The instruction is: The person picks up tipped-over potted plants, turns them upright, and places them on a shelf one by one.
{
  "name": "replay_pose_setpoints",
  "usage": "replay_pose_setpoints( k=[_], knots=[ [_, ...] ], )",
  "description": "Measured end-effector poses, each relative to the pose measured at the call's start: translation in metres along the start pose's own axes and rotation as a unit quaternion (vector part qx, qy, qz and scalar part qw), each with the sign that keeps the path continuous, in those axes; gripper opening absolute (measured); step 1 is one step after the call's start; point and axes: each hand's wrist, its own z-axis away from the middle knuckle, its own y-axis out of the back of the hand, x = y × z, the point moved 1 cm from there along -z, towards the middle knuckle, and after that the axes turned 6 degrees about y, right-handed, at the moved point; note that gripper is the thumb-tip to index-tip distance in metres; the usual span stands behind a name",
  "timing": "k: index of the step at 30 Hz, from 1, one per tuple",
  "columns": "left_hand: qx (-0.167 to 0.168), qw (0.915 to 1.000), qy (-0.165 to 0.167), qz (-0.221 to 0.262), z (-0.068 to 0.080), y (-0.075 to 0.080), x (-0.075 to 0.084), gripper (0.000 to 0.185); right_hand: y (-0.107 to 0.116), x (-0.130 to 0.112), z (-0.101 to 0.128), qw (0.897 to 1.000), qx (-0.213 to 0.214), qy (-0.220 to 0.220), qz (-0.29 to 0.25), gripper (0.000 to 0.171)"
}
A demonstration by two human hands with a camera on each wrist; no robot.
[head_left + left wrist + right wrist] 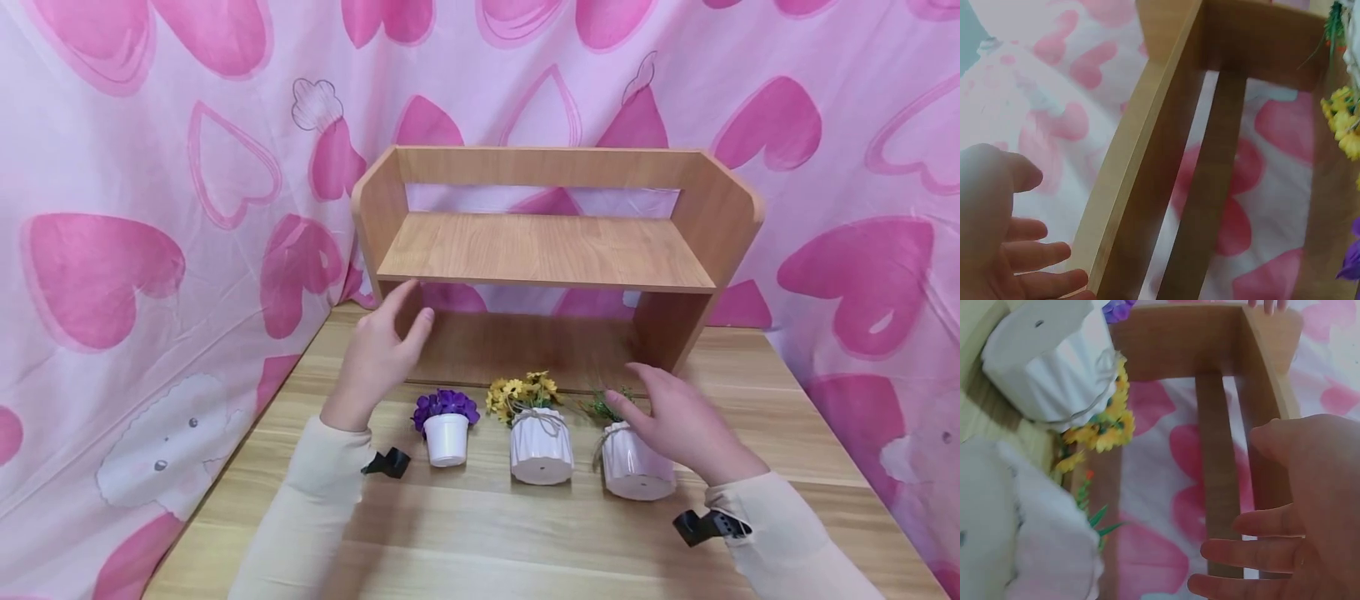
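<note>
My left hand [381, 348] is raised in front of the left end of a wooden shelf unit [540, 250], thumb and fingers spread and holding nothing. In the left wrist view its fingertips [1054, 253] come right up to the shelf board's edge. My right hand [678, 421] hovers over the right-hand pot, fingers extended and apart. That white fluted pot [637, 467], with green sprigs, lies with its base toward me. Beside it is a similar white pot [540, 450] with yellow flowers and a twine bow. A smaller white pot [447, 442] of purple flowers is at the left.
The shelf unit stands at the back of the wood-grain table [480, 533], with an upper board, a lower level and side panels. Pink heart-patterned cloth [225, 275] hangs behind and along both sides. Black wrist straps [386, 462] sit at both sleeve cuffs.
</note>
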Motion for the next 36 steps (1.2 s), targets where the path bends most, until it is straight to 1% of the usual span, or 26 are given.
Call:
replay_pose_setpoints(
  k=[4, 6, 8, 10, 13, 16, 19, 22, 25, 27, 30, 33, 36],
  knots=[
    [0.056, 0.9982, 0.014, 0.015, -0.005, 0.007, -0.01, 0.056, -0.004, 0.014, 0.009, 1.0, 0.004, -0.012, -0.003, 0.076],
    [0.085, 0.9956, 0.024, 0.032, -0.007, 0.01, -0.015, 0.054, -0.008, 0.021, 0.014, 1.0, 0.008, -0.016, -0.004, 0.075],
    [0.116, 0.9919, 0.027, 0.045, -0.009, 0.01, -0.02, 0.05, -0.011, 0.028, 0.019, 1.0, 0.011, -0.022, -0.009, 0.072],
    [0.137, 0.9884, 0.033, 0.057, -0.011, 0.01, -0.025, 0.047, -0.014, 0.034, 0.025, 0.999, 0.014, -0.029, -0.018, 0.069],
    [0.155, 0.9853, 0.043, 0.058, -0.016, 0.01, -0.03, 0.046, -0.018, 0.042, 0.032, 0.999, 0.019, -0.038, -0.03, 0.064],
    [0.162, 0.9834, 0.057, 0.059, -0.023, 0.009, -0.036, 0.048, -0.023, 0.048, 0.038, 0.998, 0.024, -0.046, -0.043, 0.063],
    [0.167, 0.9812, 0.071, 0.065, -0.03, 0.008, -0.04, 0.052, -0.029, 0.052, 0.043, 0.997, 0.016, -0.063, -0.052, 0.07],
    [0.176, 0.9786, 0.082, 0.068, -0.034, 0.009, -0.039, 0.054, -0.032, 0.056, 0.047, 0.995, 0.002, -0.082, -0.059, 0.077],
    [0.181, 0.977, 0.093, 0.063, -0.036, 0.011, -0.038, 0.053, -0.035, 0.058, 0.05, 0.993, -0.008, -0.096, -0.069, 0.079],
    [0.171, 0.9778, 0.106, 0.058, -0.039, 0.011, -0.039, 0.055, -0.037, 0.06, 0.051, 0.992, -0.011, -0.1, -0.075, 0.079],
    [0.146, 0.9799, 0.121, 0.061, -0.046, 0.009, -0.043, 0.058, -0.042, 0.061, 0.054, 0.991, -0.014, -0.104, -0.081, 0.08],
    [0.13, 0.9806, 0.123, 0.08, -0.054, 0.007, -0.048, 0.059, -0.046, 0.061, 0.056, 0.99, -0.02, -0.11, -0.087, 0.082],
    [0.125, 0.98, 0.12, 0.098, -0.06, 0.006, -0.051, 0.056, -0.051, 0.061, 0.058, 0.988, -0.023, -0.117, -0.094, 0.084]
  ],
)
